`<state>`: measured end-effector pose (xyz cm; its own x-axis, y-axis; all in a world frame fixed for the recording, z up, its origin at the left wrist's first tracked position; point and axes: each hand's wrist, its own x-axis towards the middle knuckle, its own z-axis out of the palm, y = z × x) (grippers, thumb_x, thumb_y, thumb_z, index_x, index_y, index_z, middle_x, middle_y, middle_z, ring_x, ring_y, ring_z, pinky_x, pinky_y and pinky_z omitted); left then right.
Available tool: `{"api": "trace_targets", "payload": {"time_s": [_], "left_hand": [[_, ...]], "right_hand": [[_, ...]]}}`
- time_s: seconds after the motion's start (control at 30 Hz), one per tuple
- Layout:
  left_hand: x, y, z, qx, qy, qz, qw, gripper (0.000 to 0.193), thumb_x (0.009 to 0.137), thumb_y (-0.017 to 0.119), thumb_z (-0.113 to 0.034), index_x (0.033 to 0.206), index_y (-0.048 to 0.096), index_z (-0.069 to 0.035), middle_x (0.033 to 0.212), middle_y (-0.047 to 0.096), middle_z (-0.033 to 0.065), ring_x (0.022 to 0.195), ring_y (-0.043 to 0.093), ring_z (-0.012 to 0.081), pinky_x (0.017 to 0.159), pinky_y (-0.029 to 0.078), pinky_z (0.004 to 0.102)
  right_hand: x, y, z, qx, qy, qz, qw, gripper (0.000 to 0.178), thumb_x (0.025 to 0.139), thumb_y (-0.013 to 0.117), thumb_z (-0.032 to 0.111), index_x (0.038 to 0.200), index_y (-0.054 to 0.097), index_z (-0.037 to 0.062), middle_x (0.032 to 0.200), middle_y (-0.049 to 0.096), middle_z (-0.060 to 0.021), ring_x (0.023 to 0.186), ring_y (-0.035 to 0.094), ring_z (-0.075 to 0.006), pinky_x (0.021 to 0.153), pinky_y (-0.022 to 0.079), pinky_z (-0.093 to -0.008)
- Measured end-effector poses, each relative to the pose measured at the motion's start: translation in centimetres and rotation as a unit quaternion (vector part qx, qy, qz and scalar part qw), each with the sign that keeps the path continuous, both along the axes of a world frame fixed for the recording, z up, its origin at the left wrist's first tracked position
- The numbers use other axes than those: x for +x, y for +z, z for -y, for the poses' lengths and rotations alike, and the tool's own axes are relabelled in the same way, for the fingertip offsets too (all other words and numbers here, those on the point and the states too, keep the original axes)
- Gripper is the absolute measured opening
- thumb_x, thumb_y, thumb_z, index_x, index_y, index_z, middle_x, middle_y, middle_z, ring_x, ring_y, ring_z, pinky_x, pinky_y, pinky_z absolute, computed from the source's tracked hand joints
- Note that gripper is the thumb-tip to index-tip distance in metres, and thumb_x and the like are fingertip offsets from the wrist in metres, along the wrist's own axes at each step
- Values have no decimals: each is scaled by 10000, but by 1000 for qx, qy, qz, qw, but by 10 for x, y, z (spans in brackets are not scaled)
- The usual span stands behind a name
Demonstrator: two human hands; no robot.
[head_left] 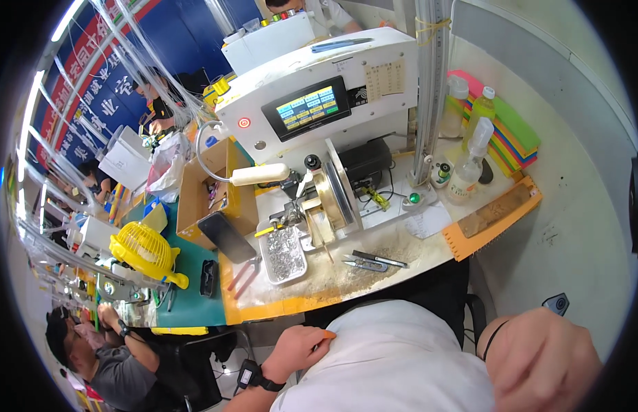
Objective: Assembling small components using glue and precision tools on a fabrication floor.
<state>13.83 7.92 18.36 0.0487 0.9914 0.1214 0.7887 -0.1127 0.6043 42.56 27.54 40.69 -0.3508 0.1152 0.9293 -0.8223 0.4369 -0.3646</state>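
My left hand rests against the front of my white shirt, its forefinger stretched out and nothing visible in it. An orange finger cot covers that fingertip, and a black watch is on the wrist. Large and near at the lower right is my right hand, its fingers curled in; whatever they may hold is hidden. Just beyond its knuckles shows a small grey-blue device; I cannot tell whether the hand touches it. Tweezers and a black pen-like tool lie on the bench's front.
A white machine with a screen stands on the bench. Before it are a white tray of small metal pieces, a dark phone and red-handled pliers. Bottles stand right; a yellow fan and a co-worker are left.
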Motion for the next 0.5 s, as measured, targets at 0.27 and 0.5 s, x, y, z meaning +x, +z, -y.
{"api": "trace_targets", "payload": {"time_s": [0.27, 0.5], "left_hand": [[-22, -72, 38, -17, 190, -52, 980, 280, 847, 701, -91, 1121, 694, -38, 1112, 651, 224, 1064, 597, 446, 952, 474, 534], [-26, -141, 41, -116, 274, -30, 954, 614, 846, 675, -104, 1384, 467, 106, 1376, 471, 391, 1307, 404, 591, 1162, 312, 604]], "right_hand": [[33, -189, -21, 14, -380, 269, 885, 226, 752, 772, -13, 948, 717, 84, 797, 621, -73, 612, 557, -258, 582, 431, -383], [130, -321, 41, -79, -693, 492, 521, 298, 845, 720, 44, 1133, 646, 17, 1036, 610, -184, 952, 604, -331, 850, 477, -428]]}}
